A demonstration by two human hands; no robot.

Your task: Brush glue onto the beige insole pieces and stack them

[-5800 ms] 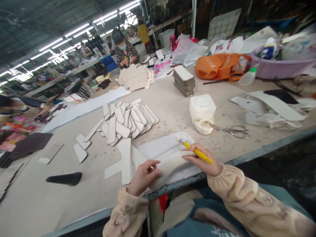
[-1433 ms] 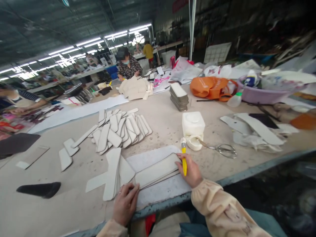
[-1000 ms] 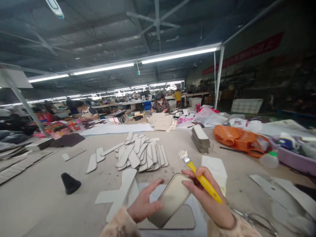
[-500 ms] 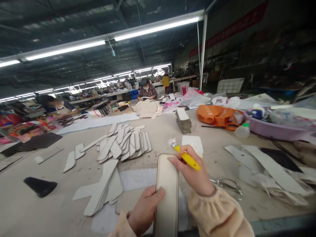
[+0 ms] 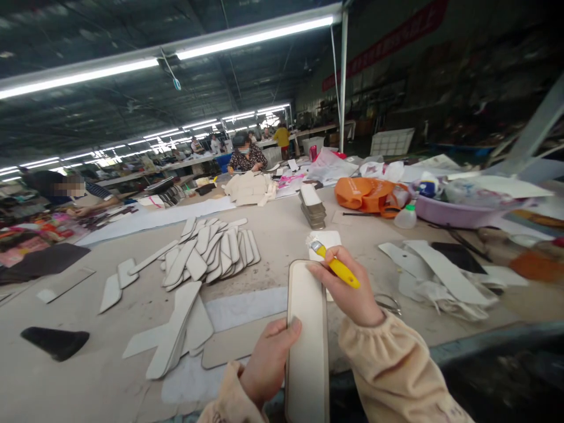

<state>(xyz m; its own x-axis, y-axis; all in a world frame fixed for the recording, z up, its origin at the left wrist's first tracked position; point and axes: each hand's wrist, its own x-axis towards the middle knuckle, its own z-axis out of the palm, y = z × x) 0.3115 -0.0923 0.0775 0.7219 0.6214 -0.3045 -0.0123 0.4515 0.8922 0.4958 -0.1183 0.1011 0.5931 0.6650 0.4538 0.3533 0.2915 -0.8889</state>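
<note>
The panel (image 5: 308,346) is off the work surface (image 5: 110,385): about a second and a half ago it lay flat near the near edge, and now the two hands hold it raised and turned lengthwise, one rounded end toward the far edge and the other toward the person. Since the last half second its hold has hardly altered. In effect, its pale face seems turned up to the person, while the brush (image 5: 339,267) appears clear of it.

The left hand (image 5: 269,357) grips the panel's left side, thumb pressed on the face. The right hand (image 5: 350,288) pinches the top right corner by the thumb and keeps the brush's yellow handle clasped in the same fingers. With the panel lifted, a second panel (image 5: 235,341) shows on the white sheet (image 5: 247,302) along the near edge, beside the fanned strips (image 5: 176,332).

The left fingers behind the panel are hidden, and its lower end is cut off. The white container (image 5: 335,238) is mostly covered by the brush, right hand and panel, so its mouth cannot be seen. Of the scissors (image 5: 388,304) only the handle loops show. Whether anything coats the panel's face is hard to tell.
</note>
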